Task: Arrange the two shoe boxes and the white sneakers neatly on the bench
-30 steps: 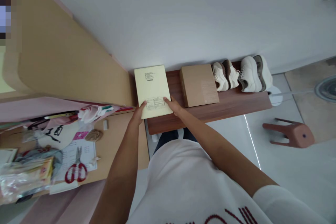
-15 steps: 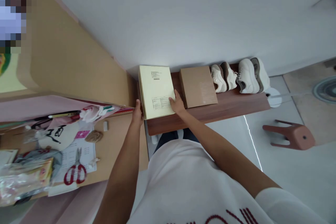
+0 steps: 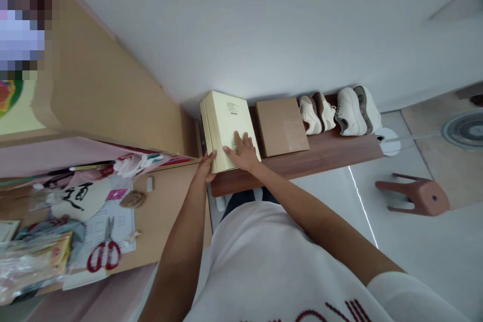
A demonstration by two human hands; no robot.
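A cream cardboard box with printed labels lies at the left end of a brown wooden shelf, against the wall. Its left side shows, with a lengthwise seam. My left hand grips the box's near left corner, thumb along the side, its other fingers mostly hidden. On top of the box, over its lower label, my right hand lies flat with fingers spread. Just right of it sits a brown cardboard box, apart from the cream one.
Two pairs of shoes, beige-brown sneakers and white shoes, stand farther right on the shelf. Red-handled scissors, papers and plastic bags cover the left table. A brown stool and a fan are at right.
The cream box has shifted slightly right and turned, exposing more of its left side. My right hand has moved from its right edge onto the top; my left hand has closed in on the corner.
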